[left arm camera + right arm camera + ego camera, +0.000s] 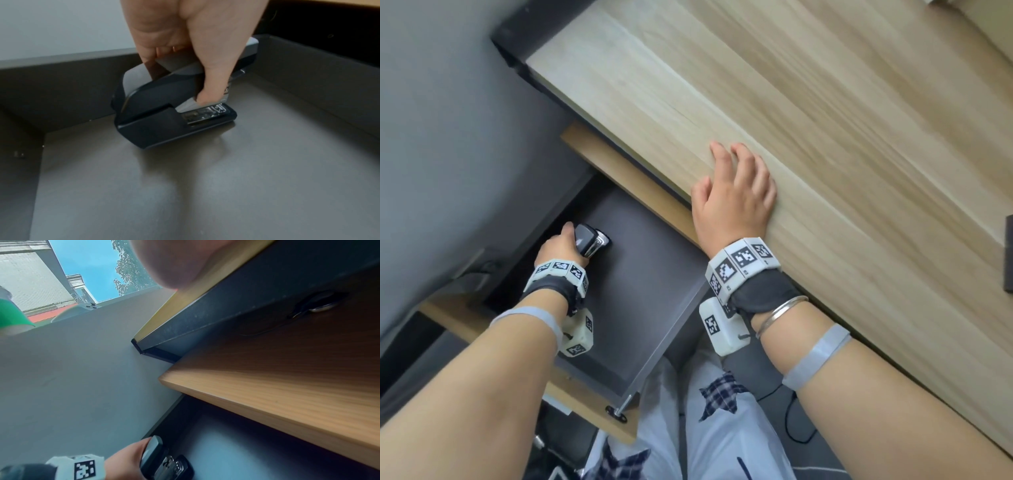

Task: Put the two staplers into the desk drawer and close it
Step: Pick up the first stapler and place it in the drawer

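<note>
Left hand (560,248) is down inside the open drawer (654,274), fingers and thumb curled round the black stapler (174,104), gripping it from above. Wrist view: stapler is tilted, one end of its base looks to be touching the drawer floor near the back-left corner, top arm lifted off the base under the thumb (213,91). Long axis runs roughly across the drawer, nose toward the desk side. Stapler sits directly below the fingers, so my read is the next move is only lower flat and let go, no reach needed

Right hand (736,195) lies on the front edge of the desk top (825,120), fingers loosely spread, holding nothing. It's well apart from the stapler, so the left hand is the one in play

Count: staplers visible, one. Second one isn't in any view; drawer floor shown holds nothing else. A dark object (1009,253) at the right edge of the desk is cut off, can't tell what it is. Drawers open, one

Judgement: first stapler nearly placed, second not yet done, drawer not yet closed
</note>
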Motion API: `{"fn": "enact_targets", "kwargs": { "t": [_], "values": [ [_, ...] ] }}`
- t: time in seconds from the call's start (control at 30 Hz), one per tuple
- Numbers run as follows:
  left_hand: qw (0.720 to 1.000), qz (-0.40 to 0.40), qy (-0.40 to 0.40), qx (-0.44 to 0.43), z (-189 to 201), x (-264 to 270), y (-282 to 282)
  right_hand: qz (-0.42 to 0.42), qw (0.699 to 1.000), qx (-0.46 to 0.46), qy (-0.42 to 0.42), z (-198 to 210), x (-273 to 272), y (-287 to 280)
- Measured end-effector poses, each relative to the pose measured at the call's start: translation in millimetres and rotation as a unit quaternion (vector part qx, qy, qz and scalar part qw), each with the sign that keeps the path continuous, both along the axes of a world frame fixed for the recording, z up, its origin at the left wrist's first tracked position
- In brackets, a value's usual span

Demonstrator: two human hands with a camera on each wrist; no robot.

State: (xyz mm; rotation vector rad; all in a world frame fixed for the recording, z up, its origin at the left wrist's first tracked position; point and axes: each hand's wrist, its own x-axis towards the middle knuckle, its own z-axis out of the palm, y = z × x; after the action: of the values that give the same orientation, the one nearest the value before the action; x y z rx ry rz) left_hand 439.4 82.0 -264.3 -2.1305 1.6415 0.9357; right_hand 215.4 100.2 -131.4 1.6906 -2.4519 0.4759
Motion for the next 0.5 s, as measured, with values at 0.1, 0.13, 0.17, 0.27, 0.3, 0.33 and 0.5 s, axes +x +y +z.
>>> {"fn": "enact_targets", "kwargs": {
  "t": [0.1,0.13,0.17,0.27,0.3,0.33,0.5],
  "values": [
    [1.0,0.011,-0.009,0.0,-5.6,1.9,3.4,-0.005,1.0,0.002,0.006,-0.2,0.3,-1.0],
    [1.0,0.014,-0.008,0.0,-5.8,2.6,4.4,-0.005,1.0,0.001,0.008,0.3,0.7,-1.6],
    [1.0,0.017,-0.009,0.002,-6.8,3.0,5.5,-0.004,1.0,0.004,0.011,0.2,1.0,-1.0],
    [1.0,0.014,-0.013,0.015,-8.7,2.9,7.1,-0.001,1.0,0.008,-0.001,-1.4,2.7,0.7],
    [0.999,0.014,-0.012,0.026,-10.1,3.7,4.4,0.0,1.0,0.003,0.001,-2.1,4.2,-1.8],
    [0.999,0.012,-0.008,0.033,-6.1,1.7,4.1,-0.003,1.0,0.004,0.0,-1.9,4.8,-2.0],
    [1.0,-0.008,-0.009,0.02,19.1,-15.8,-2.7,-0.002,1.0,0.023,-0.013,0.0,0.4,0.4]
  ]
}}
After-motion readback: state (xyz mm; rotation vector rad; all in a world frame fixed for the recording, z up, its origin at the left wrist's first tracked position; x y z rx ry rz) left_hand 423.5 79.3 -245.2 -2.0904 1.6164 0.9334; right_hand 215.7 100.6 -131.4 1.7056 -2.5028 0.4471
